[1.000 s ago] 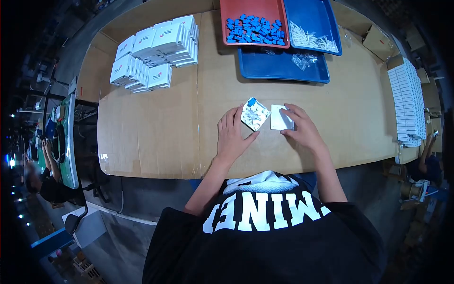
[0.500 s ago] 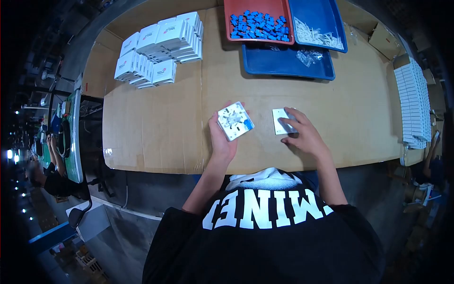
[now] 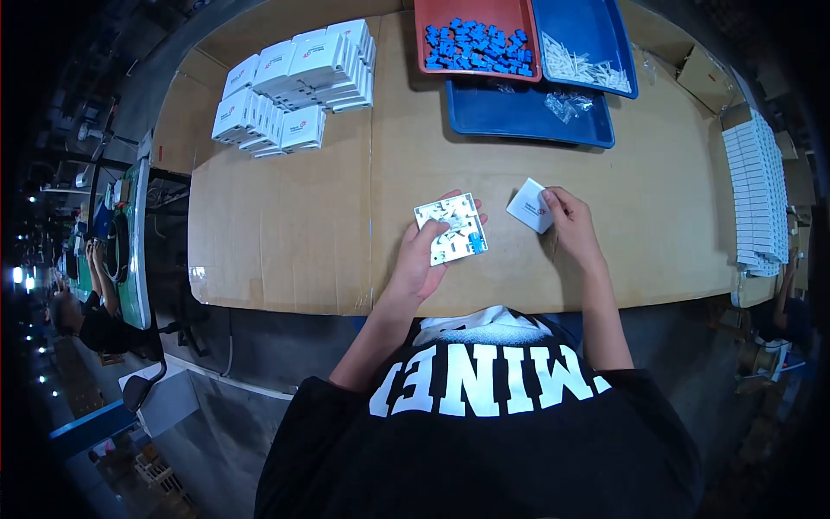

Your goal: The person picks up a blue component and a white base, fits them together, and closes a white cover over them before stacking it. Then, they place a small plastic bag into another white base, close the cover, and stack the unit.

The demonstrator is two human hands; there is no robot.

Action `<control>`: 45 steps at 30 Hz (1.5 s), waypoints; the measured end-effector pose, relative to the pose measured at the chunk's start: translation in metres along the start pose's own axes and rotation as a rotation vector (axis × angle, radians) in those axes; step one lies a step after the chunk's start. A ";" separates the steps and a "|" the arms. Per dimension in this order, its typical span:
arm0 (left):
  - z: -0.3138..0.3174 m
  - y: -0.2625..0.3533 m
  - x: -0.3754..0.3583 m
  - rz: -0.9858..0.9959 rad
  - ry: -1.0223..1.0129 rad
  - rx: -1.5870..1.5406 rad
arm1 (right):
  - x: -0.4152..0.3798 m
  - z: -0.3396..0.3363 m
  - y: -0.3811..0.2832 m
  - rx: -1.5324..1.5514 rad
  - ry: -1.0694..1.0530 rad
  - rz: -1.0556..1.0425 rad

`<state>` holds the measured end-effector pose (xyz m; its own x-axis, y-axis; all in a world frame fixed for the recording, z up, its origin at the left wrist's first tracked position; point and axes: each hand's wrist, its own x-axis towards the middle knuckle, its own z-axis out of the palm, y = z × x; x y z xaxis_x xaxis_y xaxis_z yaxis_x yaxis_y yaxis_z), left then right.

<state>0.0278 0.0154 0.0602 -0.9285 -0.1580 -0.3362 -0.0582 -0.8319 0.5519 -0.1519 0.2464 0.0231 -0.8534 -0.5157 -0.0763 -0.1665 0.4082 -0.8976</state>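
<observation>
My left hand [image 3: 422, 258] holds a square white case [image 3: 451, 246] with its inside facing up. White parts, a clear bag and a blue piece lie in it, and my thumb rests on the contents. To the right, my right hand [image 3: 571, 221] grips a square white cover [image 3: 529, 206] by its right edge, fingers closed on it. The cover's printed face points up and it is tilted over the table. A gap separates the cover from the case.
Stacked white boxes [image 3: 303, 65] stand at the back left of the cardboard-covered table [image 3: 285, 216]. A red tray [image 3: 421, 52] of blue pieces, a blue tray [image 3: 631, 52] of white pieces and a lower blue tray [image 3: 493, 125] sit behind. More white pieces [image 3: 756, 190] are stacked right; people work beyond.
My right hand has picked up the white cover and turned its printed face up. The case in my left hand has moved slightly right, and my left thumb now lies over its contents.
</observation>
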 end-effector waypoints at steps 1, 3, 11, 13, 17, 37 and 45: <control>0.000 0.000 0.002 0.003 -0.005 0.002 | 0.004 0.001 0.005 -0.015 0.021 0.035; -0.001 -0.002 0.001 0.017 -0.008 0.020 | 0.006 -0.002 0.001 -0.152 0.044 0.009; 0.000 0.002 0.000 -0.047 -0.006 -0.282 | -0.027 0.021 -0.033 -0.660 0.006 -0.243; 0.000 0.001 -0.001 -0.077 0.011 -0.352 | -0.032 0.026 -0.035 -0.661 -0.010 -0.201; -0.001 0.000 0.000 -0.140 -0.039 -0.494 | -0.030 0.023 -0.039 -0.482 0.027 -0.162; 0.049 -0.017 -0.003 -0.313 0.108 -0.377 | -0.007 0.039 -0.099 0.373 -0.423 -0.066; 0.047 -0.024 -0.001 -0.304 0.095 -0.318 | -0.008 0.037 -0.096 0.430 -0.556 0.000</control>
<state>0.0131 0.0609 0.0830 -0.8478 0.0829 -0.5238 -0.1936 -0.9679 0.1601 -0.1105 0.1836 0.0933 -0.4554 -0.8710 -0.1841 0.1412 0.1335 -0.9809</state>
